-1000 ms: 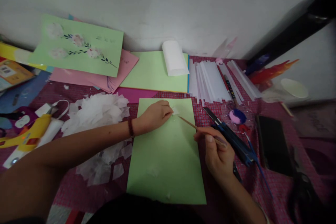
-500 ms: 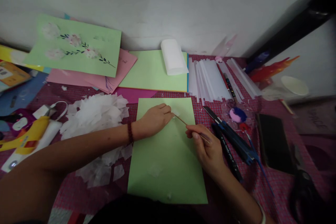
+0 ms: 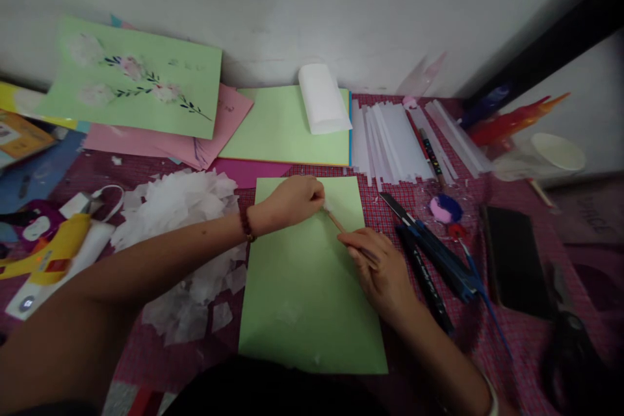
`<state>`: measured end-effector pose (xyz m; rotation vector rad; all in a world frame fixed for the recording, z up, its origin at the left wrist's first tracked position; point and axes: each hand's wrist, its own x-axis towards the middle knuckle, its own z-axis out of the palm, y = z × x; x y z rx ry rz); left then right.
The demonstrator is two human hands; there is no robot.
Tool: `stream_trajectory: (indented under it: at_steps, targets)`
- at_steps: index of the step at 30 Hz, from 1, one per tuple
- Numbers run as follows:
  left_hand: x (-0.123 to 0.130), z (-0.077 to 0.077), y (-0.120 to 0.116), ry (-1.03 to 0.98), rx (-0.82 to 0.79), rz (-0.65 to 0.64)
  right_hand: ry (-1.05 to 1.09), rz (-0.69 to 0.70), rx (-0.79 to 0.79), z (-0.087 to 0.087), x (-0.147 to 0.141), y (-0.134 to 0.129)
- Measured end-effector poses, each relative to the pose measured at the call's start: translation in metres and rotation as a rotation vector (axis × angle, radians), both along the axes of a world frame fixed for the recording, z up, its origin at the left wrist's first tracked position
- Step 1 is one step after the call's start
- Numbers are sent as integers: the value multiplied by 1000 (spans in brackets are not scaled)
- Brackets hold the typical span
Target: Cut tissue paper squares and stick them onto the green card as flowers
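A light green sheet of paper [image 3: 312, 299] lies in front of me. Above its upper part is my left hand [image 3: 295, 200], its fingers curled and pinched together. At those fingertips a small whitish bit of thin paper shows [image 3: 325, 206], touching the tip of a thin wooden stick [image 3: 335, 220]. My right hand [image 3: 383, 270] grips this stick like a pen, pointing it up and left. Its far end is partly hidden by the hand. To the left of the sheet spreads a heap of white tissue paper pieces [image 3: 180, 208], partly under my left forearm.
On the right lie a utility knife [image 3: 429, 247], a black marker [image 3: 424, 279], a phone [image 3: 517, 260] and scissors [image 3: 568, 351]. White paper strips [image 3: 394, 143] and a white roll [image 3: 322, 99] sit behind. A yellow glue gun [image 3: 61, 253] and a flower-decorated green card [image 3: 141, 88] are left.
My left hand has turned and its fingers have curled in more tightly at the stick's tip. My right hand has shifted slightly with the stick. The camera view has moved a little.
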<state>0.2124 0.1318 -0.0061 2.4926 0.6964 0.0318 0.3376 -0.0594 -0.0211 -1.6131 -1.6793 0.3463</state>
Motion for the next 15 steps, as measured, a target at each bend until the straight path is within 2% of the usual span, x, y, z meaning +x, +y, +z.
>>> stream_trajectory:
  at_steps: [3,8,10,15]
  targets:
    - [7,-2,6,44,-7,-17,144,-47,10,0,2,-2]
    - [13,-2,12,86,-19,-40,461,-310,56,-1,7,-8]
    - [13,-1,13,100,-41,-22,507,-322,36,-2,7,-8]
    - [17,3,14,120,-68,-11,563,-244,25,-6,5,-1]
